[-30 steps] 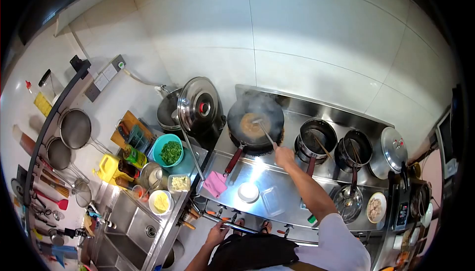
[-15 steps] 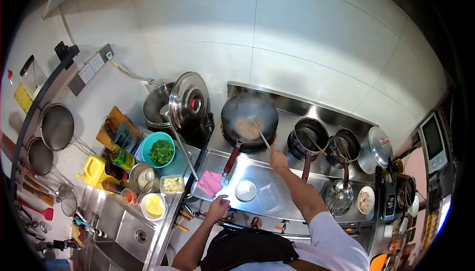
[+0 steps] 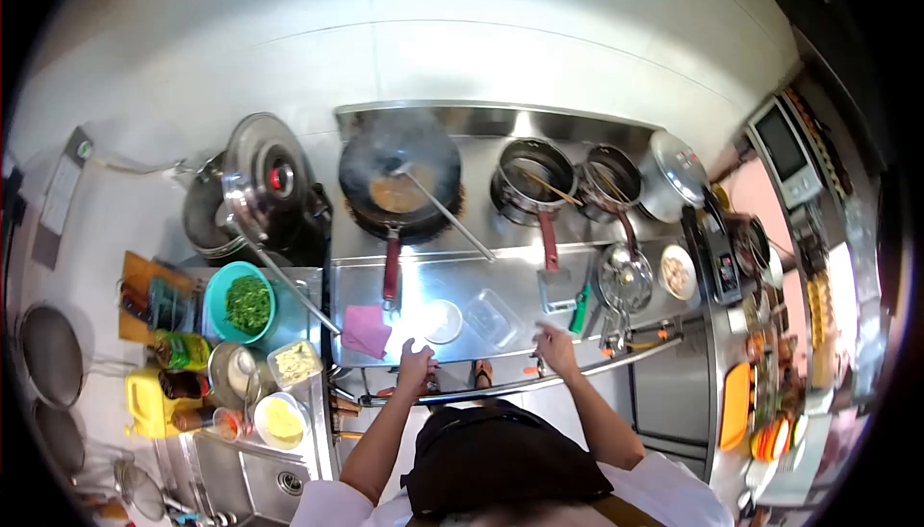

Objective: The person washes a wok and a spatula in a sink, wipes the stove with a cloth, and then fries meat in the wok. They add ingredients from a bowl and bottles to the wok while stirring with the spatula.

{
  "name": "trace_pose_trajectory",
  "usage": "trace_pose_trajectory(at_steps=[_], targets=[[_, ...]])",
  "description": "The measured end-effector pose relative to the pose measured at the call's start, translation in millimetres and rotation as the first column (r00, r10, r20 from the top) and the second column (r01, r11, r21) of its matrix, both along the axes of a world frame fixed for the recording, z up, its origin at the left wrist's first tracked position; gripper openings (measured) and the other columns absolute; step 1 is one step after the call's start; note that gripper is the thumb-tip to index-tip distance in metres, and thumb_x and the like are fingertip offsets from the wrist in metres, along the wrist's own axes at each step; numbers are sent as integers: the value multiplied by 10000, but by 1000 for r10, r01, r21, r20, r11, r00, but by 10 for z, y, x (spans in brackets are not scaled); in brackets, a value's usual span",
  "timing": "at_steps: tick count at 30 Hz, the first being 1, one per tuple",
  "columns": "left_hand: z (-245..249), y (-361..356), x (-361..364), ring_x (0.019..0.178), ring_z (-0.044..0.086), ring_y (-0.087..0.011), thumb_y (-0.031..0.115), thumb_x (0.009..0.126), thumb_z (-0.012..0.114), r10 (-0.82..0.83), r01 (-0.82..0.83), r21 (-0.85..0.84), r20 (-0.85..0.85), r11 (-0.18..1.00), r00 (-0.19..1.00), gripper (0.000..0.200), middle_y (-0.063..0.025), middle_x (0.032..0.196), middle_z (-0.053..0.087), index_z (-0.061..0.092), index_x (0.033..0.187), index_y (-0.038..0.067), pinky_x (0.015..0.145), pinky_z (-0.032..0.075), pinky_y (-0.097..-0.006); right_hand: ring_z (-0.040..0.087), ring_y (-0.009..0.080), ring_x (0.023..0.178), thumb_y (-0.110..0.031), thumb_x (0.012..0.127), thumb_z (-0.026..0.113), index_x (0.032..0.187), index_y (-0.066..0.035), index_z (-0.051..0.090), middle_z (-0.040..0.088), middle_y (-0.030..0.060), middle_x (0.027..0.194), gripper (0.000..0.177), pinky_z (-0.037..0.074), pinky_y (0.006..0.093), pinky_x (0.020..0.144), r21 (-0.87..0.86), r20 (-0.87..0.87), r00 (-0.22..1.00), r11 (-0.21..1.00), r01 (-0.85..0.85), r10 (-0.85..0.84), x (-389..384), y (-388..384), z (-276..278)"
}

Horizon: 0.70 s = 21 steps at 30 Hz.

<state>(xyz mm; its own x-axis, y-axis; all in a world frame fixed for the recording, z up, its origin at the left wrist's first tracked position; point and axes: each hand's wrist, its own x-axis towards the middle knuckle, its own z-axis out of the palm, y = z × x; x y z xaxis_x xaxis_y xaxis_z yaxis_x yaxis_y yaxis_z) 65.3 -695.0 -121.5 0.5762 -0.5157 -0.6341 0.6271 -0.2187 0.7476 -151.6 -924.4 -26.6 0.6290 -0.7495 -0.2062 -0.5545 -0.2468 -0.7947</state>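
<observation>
My left hand (image 3: 417,365) hangs at the counter's front edge, just right of a folded pink cloth (image 3: 366,331), with its fingers apart and nothing in them. Near the stove controls my right hand (image 3: 555,346) is loosely open and empty, right of a clear plastic container (image 3: 493,319). A small white bowl (image 3: 442,322) lies between the hands. Steam rises from a dark wok (image 3: 354,180) with brownish food (image 3: 399,193) inside. A long metal ladle (image 3: 452,219) rests in the wok, its handle leaning over the rim towards the counter.
Two red-handled pots (image 3: 535,176) (image 3: 610,176) stand right of the wok, beside a pressure cooker (image 3: 674,177). On the left are a large pot with its lid (image 3: 267,173), a turquoise bowl of chopped greens (image 3: 247,303) and a sink (image 3: 255,479). A green-handled tool (image 3: 581,309) lies at the right.
My right hand has let go of the ladle and moved down and away from the wok. The ladle now leans on the rim. The view has shifted to the right.
</observation>
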Motion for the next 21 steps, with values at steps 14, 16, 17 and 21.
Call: trace_pose_trajectory(at_steps=[14,16,17,21], targets=[[-235,-792,-14,690,672,-284,54,869,424,86,-81,111,-39,991,996,434,-204,978,573,289,1278,4,501,559,-291,654,184,694,-287,921,532,1295,-15,450,652,125,935,470,535,293,562,759,-6,951,617,207,-310,-391,421,-811],[-366,-837,58,715,679,-310,71,882,414,168,-158,118,-78,980,983,379,-212,985,580,344,1242,-28,505,577,-306,655,183,694,-279,918,533,1284,-12,463,655,127,932,458,535,289,567,753,1,947,623,212,-323,-725,435,-790],[-243,-877,56,702,677,-310,71,891,406,224,-213,127,-73,969,972,396,-227,993,580,340,1271,-19,501,576,-310,657,182,695,-271,916,535,1273,-9,476,658,129,929,447,536,285,573,743,-1,947,633,216,-322,-950,457,-816],[-295,-1059,198,720,668,-309,99,900,463,282,-297,159,108,942,953,370,-202,958,597,357,1230,-32,529,573,-328,666,208,730,-243,884,572,1296,-14,468,650,154,953,483,544,298,593,760,-20,889,570,311,-458,-2226,549,-1209]])
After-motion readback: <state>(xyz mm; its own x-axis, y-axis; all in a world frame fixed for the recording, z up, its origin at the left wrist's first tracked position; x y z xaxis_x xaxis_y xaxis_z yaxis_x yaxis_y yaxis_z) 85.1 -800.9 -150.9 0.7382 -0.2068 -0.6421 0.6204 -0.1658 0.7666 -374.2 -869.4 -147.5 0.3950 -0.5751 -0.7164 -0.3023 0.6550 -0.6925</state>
